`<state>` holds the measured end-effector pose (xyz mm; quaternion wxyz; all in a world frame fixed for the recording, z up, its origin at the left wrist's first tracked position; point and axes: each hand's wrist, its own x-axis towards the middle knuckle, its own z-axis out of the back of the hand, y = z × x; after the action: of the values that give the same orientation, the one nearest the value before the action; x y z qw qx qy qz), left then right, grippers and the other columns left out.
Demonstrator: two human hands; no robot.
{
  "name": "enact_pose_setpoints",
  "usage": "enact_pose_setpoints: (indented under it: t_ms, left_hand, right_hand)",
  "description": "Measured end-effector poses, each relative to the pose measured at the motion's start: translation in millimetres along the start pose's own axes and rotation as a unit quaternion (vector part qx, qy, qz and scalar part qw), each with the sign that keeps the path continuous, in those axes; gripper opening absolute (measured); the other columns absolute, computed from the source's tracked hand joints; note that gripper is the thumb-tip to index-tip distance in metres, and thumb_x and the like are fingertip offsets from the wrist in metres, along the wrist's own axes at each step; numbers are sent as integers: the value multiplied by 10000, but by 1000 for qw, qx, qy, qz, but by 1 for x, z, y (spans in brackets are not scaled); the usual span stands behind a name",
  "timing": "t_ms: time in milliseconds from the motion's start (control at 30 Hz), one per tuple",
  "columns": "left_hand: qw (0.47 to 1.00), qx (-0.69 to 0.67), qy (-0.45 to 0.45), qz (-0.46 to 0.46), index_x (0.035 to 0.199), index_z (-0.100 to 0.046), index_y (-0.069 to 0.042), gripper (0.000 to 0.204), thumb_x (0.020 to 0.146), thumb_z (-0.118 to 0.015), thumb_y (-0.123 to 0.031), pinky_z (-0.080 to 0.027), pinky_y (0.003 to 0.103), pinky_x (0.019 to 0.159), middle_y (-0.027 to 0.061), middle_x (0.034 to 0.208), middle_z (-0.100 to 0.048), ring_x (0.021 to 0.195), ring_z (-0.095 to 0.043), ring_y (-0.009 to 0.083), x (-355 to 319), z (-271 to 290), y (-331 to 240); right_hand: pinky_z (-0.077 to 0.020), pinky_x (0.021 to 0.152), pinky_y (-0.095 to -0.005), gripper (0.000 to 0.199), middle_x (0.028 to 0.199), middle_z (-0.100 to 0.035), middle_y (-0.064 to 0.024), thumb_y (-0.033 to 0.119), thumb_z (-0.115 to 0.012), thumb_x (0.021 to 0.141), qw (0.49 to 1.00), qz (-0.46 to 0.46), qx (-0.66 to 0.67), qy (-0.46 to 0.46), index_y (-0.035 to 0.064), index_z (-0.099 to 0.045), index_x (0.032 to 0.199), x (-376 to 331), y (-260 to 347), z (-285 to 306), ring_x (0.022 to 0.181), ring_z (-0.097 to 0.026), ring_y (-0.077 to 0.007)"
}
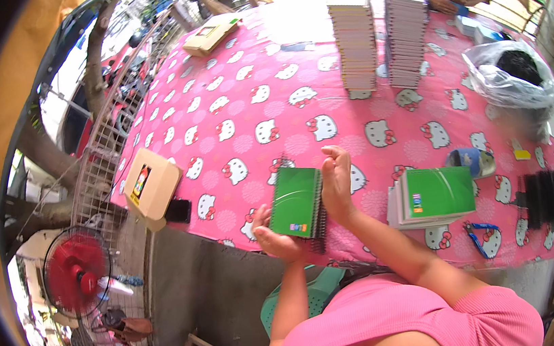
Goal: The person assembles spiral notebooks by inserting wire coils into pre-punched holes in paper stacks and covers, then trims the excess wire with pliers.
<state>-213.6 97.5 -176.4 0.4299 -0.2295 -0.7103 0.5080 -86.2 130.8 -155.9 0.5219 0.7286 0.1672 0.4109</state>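
Where the pink tablecloth's [166, 103] near edge drops away, green spiral notebooks [292, 202] are flanked by both hands — seemingly so the pile is kept even. The left hand [276, 241] is cupped at the lower-left corner, its pinch impossible to tell; the right hand [337, 185] is spread by the coils. Rightward reach is limited by another notebook pile [438, 192]; more room is left ahead.

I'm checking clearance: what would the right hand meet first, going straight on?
Probably the left tall notebook stack, near its left edge, across the pink tablecloth; the height of the right hand is unclear.
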Motion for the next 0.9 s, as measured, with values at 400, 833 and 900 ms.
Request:
enact_pose_setpoints:
  t_ms: [400,833,900]
  left_hand:
    - [962,-237,122,-50,1211,-475,20,302,952,-436,-131,-455,361,900,162,1261,-514,1020,-561,217,-13,-23,-124]
    - [930,-130,344,20,1458,-197,-111,771,822,-614,19,-369,402,996,159,1416,-359,1241,-408,288,-108,-109,-173]
    - [929,-144,334,-68,1395,-390,-95,665,796,-656,19,-397,386,953,157,1325,-486,1161,-481,267,-125,-116,-178]
  right_hand:
    - [-394,962,-468,584,1252,-488,-236,407,-747,767,880,0,-472,59,-11,-569,1134,43,98,273,1148,-493,-364]
    - [-462,734,-372,314,884,-588,-137,48,-728,785,981,-109,-124,102,31,-486,984,36,138,287,825,-604,-294]
    - [-452,732,-350,315,877,-564,-118,-6,-710,780,990,-49,-48,127,36,-468,978,34,133,278,820,-585,-263]
